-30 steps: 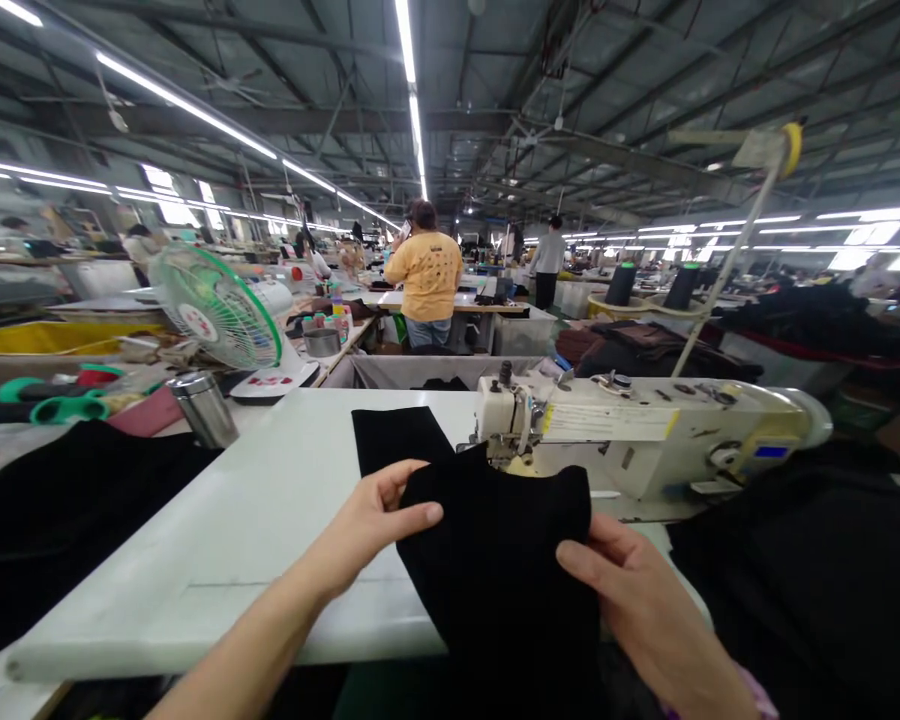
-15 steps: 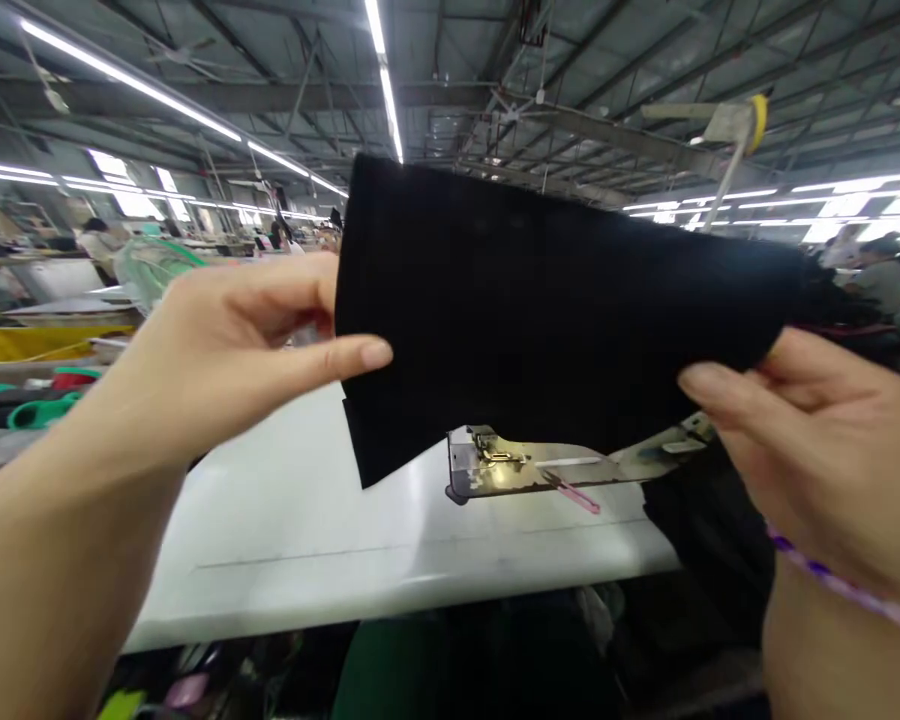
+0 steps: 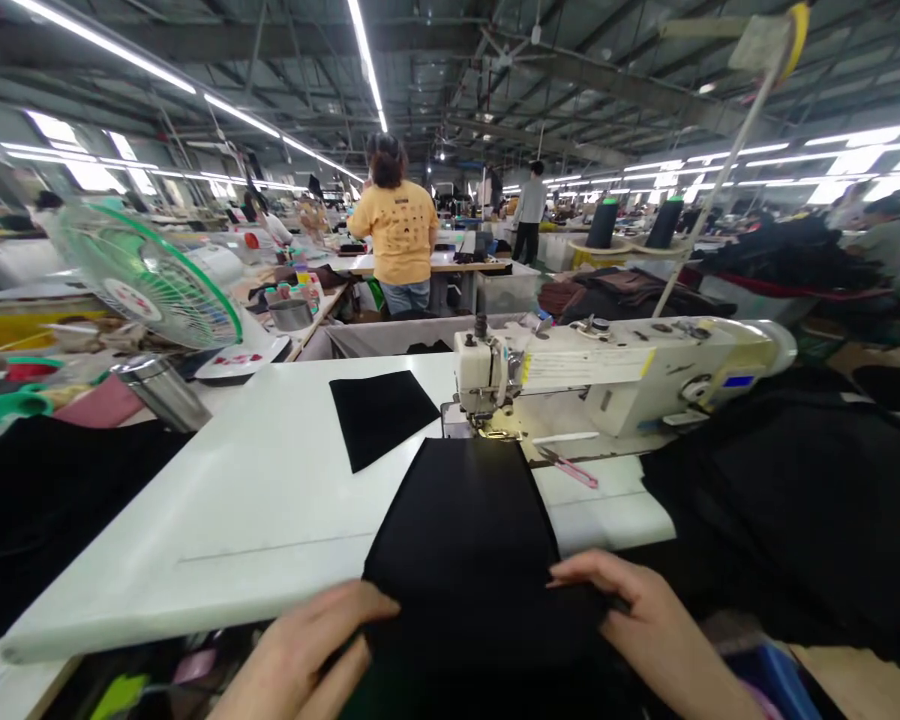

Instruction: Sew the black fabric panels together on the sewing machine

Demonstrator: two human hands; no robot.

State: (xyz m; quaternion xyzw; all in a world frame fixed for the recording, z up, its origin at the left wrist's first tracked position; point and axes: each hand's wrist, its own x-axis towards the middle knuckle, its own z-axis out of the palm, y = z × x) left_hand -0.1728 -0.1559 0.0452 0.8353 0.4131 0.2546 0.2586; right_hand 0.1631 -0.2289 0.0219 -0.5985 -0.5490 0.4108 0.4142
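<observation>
One black cloth (image 3: 469, 525) between both hands' fingers (image 3: 371, 602)

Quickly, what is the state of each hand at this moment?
Left hand: holding the black cloth by its left edge.
Right hand: holding the same cloth by its right edge.

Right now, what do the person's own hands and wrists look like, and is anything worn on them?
The left hand and right hand are bare, with no gloves or rings showing. No sleeves show either. A pinkish-purple band circles the right wrist, partly cut off at the bottom edge.
</observation>
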